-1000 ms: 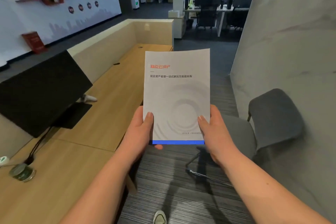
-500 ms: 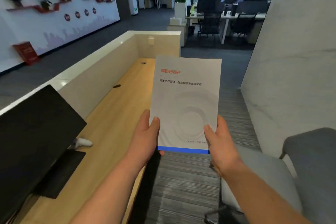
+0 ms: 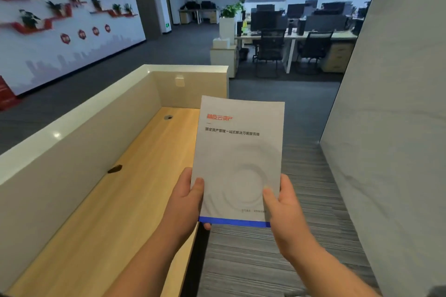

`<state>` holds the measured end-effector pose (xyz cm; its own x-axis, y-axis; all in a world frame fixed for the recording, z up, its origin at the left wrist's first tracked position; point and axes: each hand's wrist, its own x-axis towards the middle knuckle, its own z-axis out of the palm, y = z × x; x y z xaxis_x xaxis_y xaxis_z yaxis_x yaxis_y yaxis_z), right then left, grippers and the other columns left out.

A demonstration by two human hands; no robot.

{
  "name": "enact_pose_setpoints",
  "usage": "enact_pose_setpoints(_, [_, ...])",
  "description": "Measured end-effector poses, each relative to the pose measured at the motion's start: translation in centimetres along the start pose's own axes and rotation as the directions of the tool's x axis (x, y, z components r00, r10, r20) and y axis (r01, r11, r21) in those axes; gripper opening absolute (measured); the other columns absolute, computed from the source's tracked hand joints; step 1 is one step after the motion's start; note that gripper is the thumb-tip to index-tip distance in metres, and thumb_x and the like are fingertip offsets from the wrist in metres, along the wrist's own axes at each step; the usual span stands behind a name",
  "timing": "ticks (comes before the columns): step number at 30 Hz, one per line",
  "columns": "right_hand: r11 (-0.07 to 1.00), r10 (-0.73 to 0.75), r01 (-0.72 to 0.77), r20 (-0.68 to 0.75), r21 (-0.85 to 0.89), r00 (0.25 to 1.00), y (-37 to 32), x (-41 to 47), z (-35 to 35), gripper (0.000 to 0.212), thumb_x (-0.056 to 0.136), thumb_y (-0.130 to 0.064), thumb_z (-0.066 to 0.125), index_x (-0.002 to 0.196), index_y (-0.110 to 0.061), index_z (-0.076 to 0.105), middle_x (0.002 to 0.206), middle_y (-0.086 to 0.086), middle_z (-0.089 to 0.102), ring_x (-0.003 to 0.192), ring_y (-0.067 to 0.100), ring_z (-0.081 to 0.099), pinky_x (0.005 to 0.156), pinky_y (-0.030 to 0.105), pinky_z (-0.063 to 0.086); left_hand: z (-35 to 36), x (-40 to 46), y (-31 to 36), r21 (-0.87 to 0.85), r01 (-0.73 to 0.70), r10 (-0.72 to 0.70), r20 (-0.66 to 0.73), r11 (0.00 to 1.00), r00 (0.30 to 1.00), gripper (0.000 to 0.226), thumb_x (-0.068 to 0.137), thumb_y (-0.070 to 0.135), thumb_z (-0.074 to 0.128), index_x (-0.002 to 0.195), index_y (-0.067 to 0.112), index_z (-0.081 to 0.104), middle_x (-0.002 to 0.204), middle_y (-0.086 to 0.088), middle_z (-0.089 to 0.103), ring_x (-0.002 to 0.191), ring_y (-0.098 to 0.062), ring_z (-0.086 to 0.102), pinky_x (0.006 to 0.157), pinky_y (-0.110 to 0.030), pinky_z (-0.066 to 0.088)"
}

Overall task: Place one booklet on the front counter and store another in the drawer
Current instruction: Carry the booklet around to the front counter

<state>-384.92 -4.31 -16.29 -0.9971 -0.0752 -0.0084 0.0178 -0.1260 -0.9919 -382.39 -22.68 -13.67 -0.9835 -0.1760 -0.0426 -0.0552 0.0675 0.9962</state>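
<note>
A grey booklet with a red logo, dark printed text and a blue strip along its bottom edge is held upright in front of me. My left hand grips its lower left edge, thumb on the cover. My right hand grips the lower right edge the same way. I cannot tell whether a second booklet lies behind it. The booklet hovers over the right edge of the wooden desk. The white raised front counter runs along the desk's left side. No drawer is in view.
A small dark object lies on the desk by the counter wall, and a cable grommet sits further back. A pale wall panel stands on the right. Striped carpet lies between them. Office desks and chairs fill the background.
The view has moved forward along the desk: the monitor and the grey chair have dropped out of sight. Both hands still hold the booklet the same way.
</note>
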Motion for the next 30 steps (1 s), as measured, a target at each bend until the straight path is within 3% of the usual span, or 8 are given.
enact_pose_setpoints(5, [1.0,0.003,-0.003,0.025,-0.011,1.0,-1.5,12.7,1.0,0.027,0.1,-0.01,0.045,0.116,-0.029,0.056,0.115,-0.008,0.072,0.106,0.008,0.069,0.086,0.026,0.055,0.4,12.2,1.9,-0.036,-0.014,0.012,-0.044,0.999,0.999,0.021,0.104,0.02,0.036,0.104,0.026,0.055,0.081,-0.01,0.067,0.047,-0.019,0.058,0.036,-0.03,0.045])
enact_pose_setpoints(9, [0.999,0.001,0.0,0.027,-0.037,1.0,-1.3,23.4,1.9,0.025,0.099,-0.012,0.047,0.115,-0.03,0.057,0.115,-0.006,0.071,0.106,0.011,0.068,0.091,0.033,0.056,0.5,22.9,2.3,-0.045,-0.018,0.015,-0.054,0.999,0.998,0.021,0.104,0.018,0.036,0.108,0.022,0.056,0.088,-0.026,0.063,0.045,-0.019,0.057,0.034,-0.029,0.044])
enact_pose_setpoints(15, [0.998,-0.021,0.021,-0.001,-0.064,1.0,-0.6,40.9,2.4,0.027,0.099,-0.013,0.047,0.113,-0.033,0.058,0.112,-0.01,0.07,0.104,0.008,0.068,0.085,0.029,0.056,1.7,40.7,2.1,0.001,-0.043,0.043,-0.049,0.999,0.998,0.02,0.104,0.018,0.036,0.104,0.017,0.056,0.083,-0.032,0.057,0.046,-0.025,0.053,0.036,-0.031,0.043])
enact_pose_setpoints(20, [0.998,0.031,-0.034,-0.044,-0.062,0.999,-1.7,54.8,1.5,0.026,0.098,-0.016,0.047,0.114,-0.033,0.058,0.112,-0.01,0.069,0.107,0.01,0.067,0.092,0.034,0.056,4.1,55.7,4.0,0.018,-0.014,0.014,0.005,1.0,1.0,0.02,0.104,0.02,0.036,0.106,0.017,0.056,0.067,-0.012,0.063,0.04,-0.021,0.051,0.037,-0.032,0.043])
enact_pose_setpoints(23, [0.997,0.022,-0.028,-0.087,-0.078,0.996,-1.7,62.7,-0.2,0.027,0.098,-0.017,0.047,0.116,-0.035,0.056,0.116,-0.012,0.067,0.111,0.01,0.063,0.098,0.036,0.052,6.6,63.5,5.0,0.032,-0.015,0.014,0.033,0.999,0.999,0.02,0.104,0.019,0.036,0.105,0.015,0.056,0.066,-0.011,0.064,0.043,-0.025,0.05,0.037,-0.031,0.042])
enact_pose_setpoints(28, [0.994,-0.01,0.0,-0.095,-0.106,0.995,-2.1,75.7,-4.3,0.028,0.1,-0.015,0.046,0.116,-0.037,0.054,0.116,-0.014,0.065,0.11,0.003,0.062,0.087,0.021,0.049,11.8,76.1,5.3,0.069,-0.031,0.029,0.025,0.997,0.999,0.021,0.104,0.022,0.036,0.103,0.016,0.055,0.073,-0.022,0.064,0.049,-0.032,0.054,0.037,-0.033,0.045])
enact_pose_setpoints(30, [0.991,-0.034,0.022,-0.091,-0.136,0.995,-2.2,82.1,-6.5,0.028,0.1,-0.015,0.046,0.116,-0.035,0.054,0.116,-0.013,0.066,0.109,0.004,0.062,0.087,0.021,0.049,14.7,82.0,5.2,0.05,-0.054,0.054,0.007,0.997,0.999,0.021,0.104,0.022,0.036,0.102,0.015,0.055,0.073,-0.021,0.064,0.049,-0.033,0.054,0.038,-0.034,0.046])
